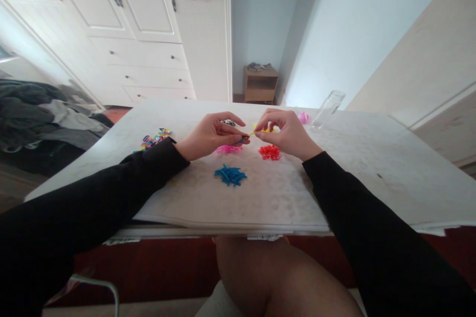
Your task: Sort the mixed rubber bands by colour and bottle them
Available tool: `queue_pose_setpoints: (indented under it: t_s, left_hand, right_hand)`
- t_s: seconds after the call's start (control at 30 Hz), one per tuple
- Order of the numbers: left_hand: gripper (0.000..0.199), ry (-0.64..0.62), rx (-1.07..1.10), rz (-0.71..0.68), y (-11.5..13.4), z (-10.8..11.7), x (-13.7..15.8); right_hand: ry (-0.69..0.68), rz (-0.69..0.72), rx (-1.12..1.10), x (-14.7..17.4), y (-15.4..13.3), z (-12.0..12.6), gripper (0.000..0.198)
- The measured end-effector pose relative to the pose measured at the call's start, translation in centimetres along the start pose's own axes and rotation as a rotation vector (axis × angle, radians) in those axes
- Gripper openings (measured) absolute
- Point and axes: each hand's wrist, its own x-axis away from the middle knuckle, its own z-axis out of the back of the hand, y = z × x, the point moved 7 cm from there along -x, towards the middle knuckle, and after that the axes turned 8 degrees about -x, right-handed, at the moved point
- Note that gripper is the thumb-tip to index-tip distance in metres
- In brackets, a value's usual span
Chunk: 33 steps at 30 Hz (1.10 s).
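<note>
My left hand (222, 131) and my right hand (279, 128) meet above the middle of the white table (357, 168). Between their fingertips runs a thin yellow band (252, 133), pinched by my right thumb and forefinger. My left fingers pinch a small dark-blue strand (244, 139), touching the yellow one. Below the hands lie heaps of small rubber bands: pink (228, 149), red (269, 152) and, nearer me, blue (231, 175). Part of a yellow heap (268, 130) shows behind my right fingers. A black-and-white heap (229, 123) is partly hidden by my left hand.
Left of my left wrist lies a multicoloured heap of small pieces (153, 139). A clear glass bottle (327, 109) stands at the back right, beside a rounded pink object (304, 118). Dark clothes (33, 114) are piled left of the table. White cupboards (148, 59) stand beyond it.
</note>
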Motion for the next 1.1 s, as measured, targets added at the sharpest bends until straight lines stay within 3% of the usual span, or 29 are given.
queue_pose_setpoints:
  t_s: [0.2,0.33,0.47,0.67,1.1]
  left_hand:
    - [0.052,0.065,0.020,0.045,-0.1,0.6,0.1]
    - [0.049,0.143,0.031,0.029,-0.1,1.2,0.0]
    - [0.043,0.290,-0.007,0.001,-0.4,2.5,-0.2]
    - [0.032,0.475,0.029,-0.024,-1.2,4.8,-0.6]
    - [0.021,0.603,0.110,0.155,-3.3,6.7,-0.7]
  right_hand:
    - [0.133,-0.014,0.002,-0.1,0.8,1.8,0.007]
    - [0.248,-0.066,0.183,-0.1,2.5,3.6,0.006]
    - [0.221,-0.156,0.333,0.0,4.4,4.1,0.005]
    - [0.172,-0.204,0.367,0.1,5.5,3.6,0.003]
    - [0.183,-0.189,0.348,0.0,4.9,3.5,0.003]
